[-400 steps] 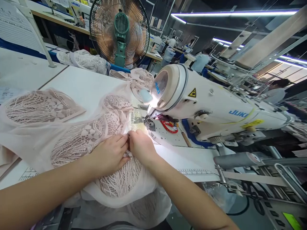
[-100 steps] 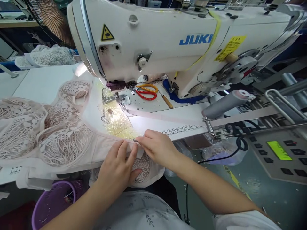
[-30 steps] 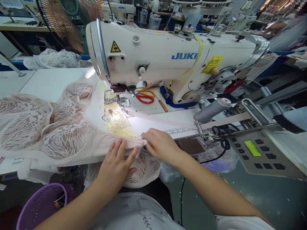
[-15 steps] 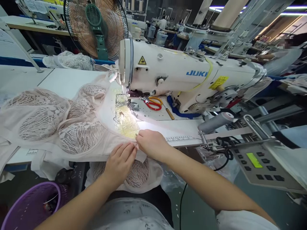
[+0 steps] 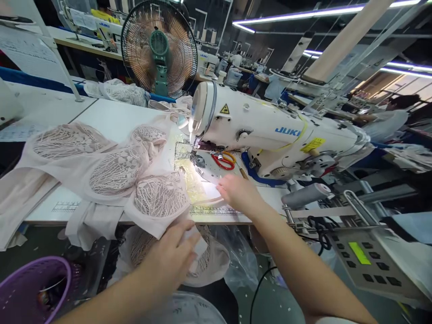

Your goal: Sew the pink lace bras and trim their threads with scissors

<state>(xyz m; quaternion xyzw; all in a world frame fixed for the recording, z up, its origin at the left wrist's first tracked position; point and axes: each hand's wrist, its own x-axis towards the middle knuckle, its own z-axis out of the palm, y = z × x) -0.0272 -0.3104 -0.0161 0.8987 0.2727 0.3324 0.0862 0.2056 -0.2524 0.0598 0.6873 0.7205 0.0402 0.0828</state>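
A pale pink lace garment lies spread over the white table, its near end hanging off the front edge. My left hand grips that hanging end below the edge, fingers closed on the fabric. My right hand reaches over the table near the sewing machine's bed, fingers curled on a thin pink elastic strip that runs toward the needle area. Red and orange scissors lie on the machine bed just beyond that hand.
A standing fan is behind the table, with more lace pieces piled beside it. A purple basket sits on the floor at lower left. A control panel with a green screen hangs at right. Other workers sit far back.
My hands have parted: the left pulled the garment's end down off the table edge, the right moved up toward the machine bed. The view has tilted upward.
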